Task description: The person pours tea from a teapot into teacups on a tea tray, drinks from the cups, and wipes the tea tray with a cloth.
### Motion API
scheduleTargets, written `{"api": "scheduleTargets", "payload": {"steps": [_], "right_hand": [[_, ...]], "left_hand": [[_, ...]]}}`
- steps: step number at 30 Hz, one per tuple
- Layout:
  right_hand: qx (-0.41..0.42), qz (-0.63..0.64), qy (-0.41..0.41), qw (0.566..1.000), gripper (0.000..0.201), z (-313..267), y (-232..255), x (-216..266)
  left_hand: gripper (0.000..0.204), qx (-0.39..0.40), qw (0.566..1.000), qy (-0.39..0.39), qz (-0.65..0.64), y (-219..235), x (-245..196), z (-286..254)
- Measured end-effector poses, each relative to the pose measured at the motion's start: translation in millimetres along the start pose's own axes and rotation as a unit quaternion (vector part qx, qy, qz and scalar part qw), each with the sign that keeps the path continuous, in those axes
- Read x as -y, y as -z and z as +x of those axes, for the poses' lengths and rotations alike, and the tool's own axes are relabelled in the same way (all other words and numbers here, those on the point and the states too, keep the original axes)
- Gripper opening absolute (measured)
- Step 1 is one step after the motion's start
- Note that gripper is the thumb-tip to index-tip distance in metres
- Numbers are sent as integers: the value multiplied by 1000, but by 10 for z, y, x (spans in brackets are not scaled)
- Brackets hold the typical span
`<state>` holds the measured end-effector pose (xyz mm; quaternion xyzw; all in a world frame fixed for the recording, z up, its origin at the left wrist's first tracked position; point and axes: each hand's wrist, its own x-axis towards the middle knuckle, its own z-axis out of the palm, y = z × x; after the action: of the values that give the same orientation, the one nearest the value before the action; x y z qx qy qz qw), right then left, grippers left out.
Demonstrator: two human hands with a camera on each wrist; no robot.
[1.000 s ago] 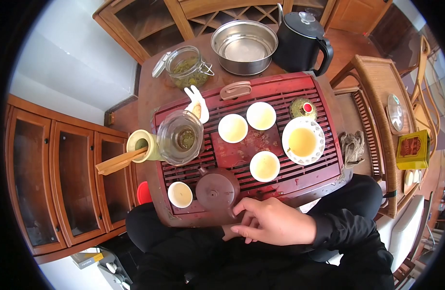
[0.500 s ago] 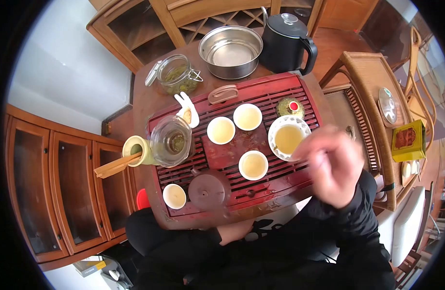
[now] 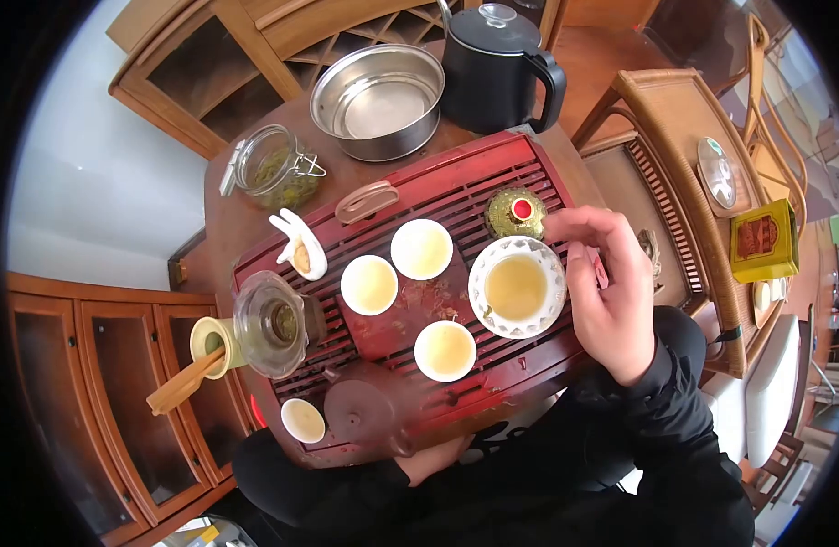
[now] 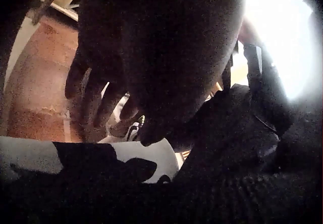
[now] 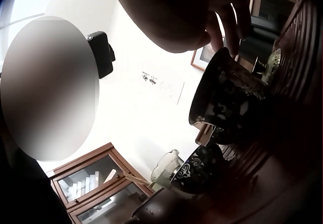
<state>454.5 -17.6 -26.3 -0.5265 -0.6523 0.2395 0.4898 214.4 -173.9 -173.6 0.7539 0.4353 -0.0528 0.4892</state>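
My right hand (image 3: 613, 296) is beside the patterned bowl (image 3: 551, 314) of yellow tea, its fingers bent and its index fingertip close to a green-gold domed piece with a red knob (image 3: 522, 209). Whether that fingertip touches the piece I cannot tell. In the right wrist view the fingers (image 5: 229, 29) hang by the rim of a dark-looking patterned vessel (image 5: 234, 100). Partly hidden below the tray's near edge, my left hand (image 3: 435, 460) is low by my lap; the left wrist view shows it dark (image 4: 166, 47), fingers hanging loosely, nothing seen in them.
Several white tea cups (image 3: 446, 351), a brown teapot (image 3: 360, 410) and a glass pitcher (image 3: 269, 324) stand on the red slatted tray (image 3: 529, 369). Behind are a glass jar (image 3: 278, 173), a steel basin (image 3: 376, 109) and a black kettle (image 3: 492, 77). A rattan stand (image 3: 661, 100) is at right.
My right hand has moved from beside the teapot, right and away from me, to the patterned bowl and red-knobbed piece. The head view has shifted and turned. The tea things keep their arrangement.
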Motion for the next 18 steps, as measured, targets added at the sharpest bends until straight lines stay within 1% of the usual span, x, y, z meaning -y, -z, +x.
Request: {"api": "scheduleTargets", "payload": {"steps": [1,3,4,6,7,9,15,17,18], "right_hand": [[-2,-1,-2,1000,25,0,-9,-18],[21,56,-59,996,26,-7,-15,-43],[20,55,-60,997,26,-9,-22,-36],[45,93,-86,991,29,-1,-38,0],[46,93,-85,991,29,3,-35,5],[55,84,-116,988,33,12,-33,9],[61,70,-76,993,36,35,-57,-23],[69,58,-76,993,36,55,-37,1],[77,47,-78,993,36,66,-30,10]], "left_hand": [[44,-8,1000,-8,1,21,-7,13],[44,-24,999,-24,3,37,-34,39],[44,-33,999,-32,3,41,-16,7],[43,-54,997,-48,3,55,-35,20],[43,-66,996,-55,3,65,-49,35],[43,-90,994,-67,4,74,-68,39],[42,-160,981,-108,6,77,-76,-26],[42,-183,976,-122,8,35,-64,-101],[42,-194,973,-127,8,95,-65,-67]]}}
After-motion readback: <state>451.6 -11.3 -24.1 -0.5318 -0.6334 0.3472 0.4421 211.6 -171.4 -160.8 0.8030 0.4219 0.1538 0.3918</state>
